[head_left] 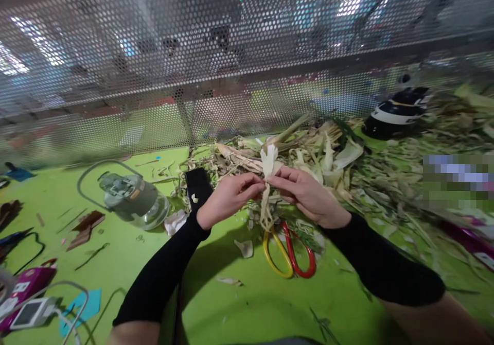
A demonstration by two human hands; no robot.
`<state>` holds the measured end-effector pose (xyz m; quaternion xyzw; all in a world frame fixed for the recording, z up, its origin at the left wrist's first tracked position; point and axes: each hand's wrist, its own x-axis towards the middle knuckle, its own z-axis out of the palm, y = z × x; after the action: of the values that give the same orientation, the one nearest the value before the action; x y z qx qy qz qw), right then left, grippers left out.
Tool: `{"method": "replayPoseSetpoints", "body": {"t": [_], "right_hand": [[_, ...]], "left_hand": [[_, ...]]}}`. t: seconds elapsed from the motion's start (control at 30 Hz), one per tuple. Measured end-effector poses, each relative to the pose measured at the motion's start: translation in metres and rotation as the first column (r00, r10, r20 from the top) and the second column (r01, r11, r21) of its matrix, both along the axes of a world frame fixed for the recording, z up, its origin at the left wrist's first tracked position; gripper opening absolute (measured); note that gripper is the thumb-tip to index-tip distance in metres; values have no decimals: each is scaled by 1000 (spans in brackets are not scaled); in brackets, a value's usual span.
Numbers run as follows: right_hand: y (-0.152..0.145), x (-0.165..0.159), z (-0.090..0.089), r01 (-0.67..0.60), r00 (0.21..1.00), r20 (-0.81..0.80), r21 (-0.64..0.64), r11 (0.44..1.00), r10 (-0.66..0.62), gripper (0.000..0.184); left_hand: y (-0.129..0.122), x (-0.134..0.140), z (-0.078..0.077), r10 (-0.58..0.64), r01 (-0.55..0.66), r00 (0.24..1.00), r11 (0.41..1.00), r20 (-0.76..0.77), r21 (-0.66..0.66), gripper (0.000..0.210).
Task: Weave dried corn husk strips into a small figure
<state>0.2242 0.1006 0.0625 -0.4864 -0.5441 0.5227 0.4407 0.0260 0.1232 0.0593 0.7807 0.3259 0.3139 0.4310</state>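
Observation:
Between my two hands is a pale strip of corn husk [269, 162], its ruffled top pointing up and its narrow tail hanging down. My left hand [235, 194] pinches it at the middle from the left. From the right, my right hand [304, 193] pinches the same spot with thumb and forefinger. Below the husk, a pair of scissors with one yellow and one red handle [290, 255] lies on the green table [224, 314]; its blades are hidden under scraps. Behind my hands spreads a heap of dried corn husks [328, 154].
A clear bottle with a grey-green lid and loop handle [135, 201] stands left, beside a black phone [198, 185]. A black-and-white device [397, 113] sits at the back right. Perforated metal mesh [193, 77] walls the far edge. Cables and a white device [33, 313] lie front left.

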Motion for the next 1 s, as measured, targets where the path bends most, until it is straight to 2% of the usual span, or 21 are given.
{"method": "replayPoseSetpoints", "body": {"t": [0.1, 0.23, 0.43, 0.63, 0.73, 0.83, 0.9, 1.0], "right_hand": [[1, 2, 2, -105, 990, -109, -109, 989, 93, 37], [0, 1, 3, -131, 977, -188, -166, 977, 99, 39], [-2, -4, 3, -126, 976, -199, -176, 976, 90, 43], [-2, -6, -3, -145, 977, -177, -150, 978, 118, 48], [-1, -2, -3, -171, 983, -89, -117, 978, 161, 47], [-1, 7, 4, -207, 965, 148, -74, 976, 216, 42], [-1, 15, 11, -211, 927, 323, 22, 977, 193, 41], [-4, 23, 20, -211, 895, 428, 152, 966, 128, 40]], "left_hand": [[-3, -3, 6, -41, 41, 999, 998, -3, -41, 23], [-5, -4, 11, 14, -14, 1000, 1000, -6, -22, 17], [-3, -2, 8, 16, -26, 974, 999, 227, 39, 19], [-7, 8, 0, -34, 124, 905, 974, 424, -187, 34], [-4, 11, -2, 4, 116, 876, 969, 482, -218, 42], [0, 10, -3, 55, 98, 878, 952, 476, -291, 47], [2, 9, -2, 59, 117, 893, 927, 447, -357, 49], [1, 10, -1, 34, 141, 923, 897, 383, -420, 47]]}}
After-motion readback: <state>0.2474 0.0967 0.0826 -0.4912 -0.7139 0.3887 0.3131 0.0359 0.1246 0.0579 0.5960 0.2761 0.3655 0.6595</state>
